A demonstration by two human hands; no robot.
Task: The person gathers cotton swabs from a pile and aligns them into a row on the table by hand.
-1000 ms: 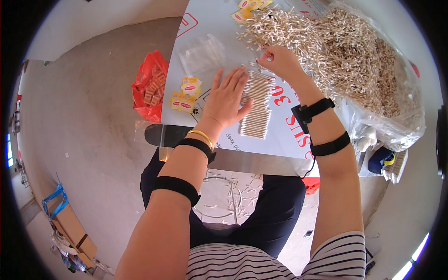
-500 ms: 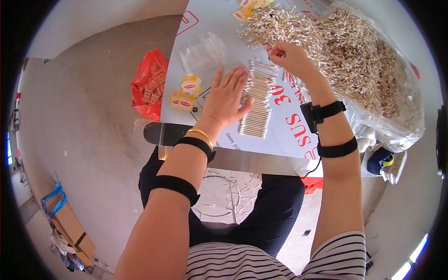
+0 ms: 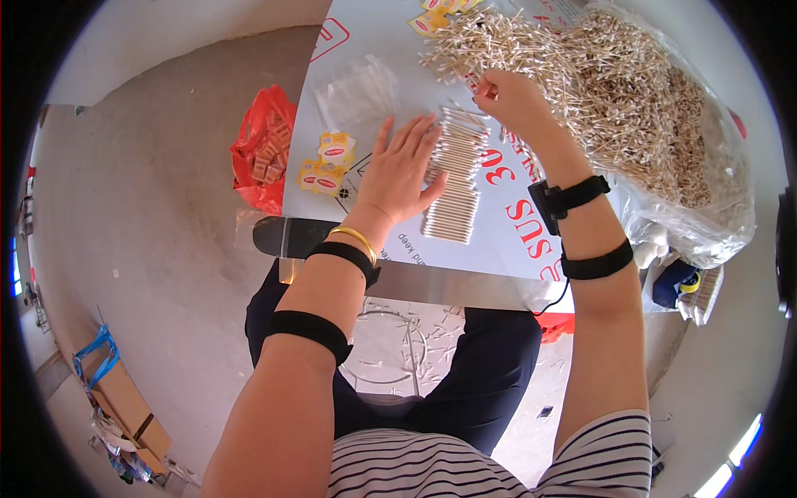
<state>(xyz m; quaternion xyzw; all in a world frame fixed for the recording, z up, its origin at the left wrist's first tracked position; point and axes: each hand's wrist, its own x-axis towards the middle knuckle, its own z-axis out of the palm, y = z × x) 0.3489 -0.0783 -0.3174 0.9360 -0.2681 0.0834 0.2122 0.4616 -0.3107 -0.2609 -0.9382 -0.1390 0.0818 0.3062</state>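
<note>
White-tipped cotton swabs (image 3: 460, 166) lie parallel beside the spread left hand (image 3: 397, 176); the right hand (image 3: 513, 101), fingertips together, has shifted rightward.

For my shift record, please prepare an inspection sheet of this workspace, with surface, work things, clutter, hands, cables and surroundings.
Surface: table with silvery printed top
Work things: row of cotton swabs; loose swab heap, partly in clear plastic bag; yellow packets; small clear pouches
Clutter: red bag of brownish pieces at table's left; swabs scattered on floor
Hands: left hand spread flat at row's left edge; right hand curled near heap, contents unclear
Cables: thin black cable near right wrist device
Surroundings: cardboard box at left
</note>
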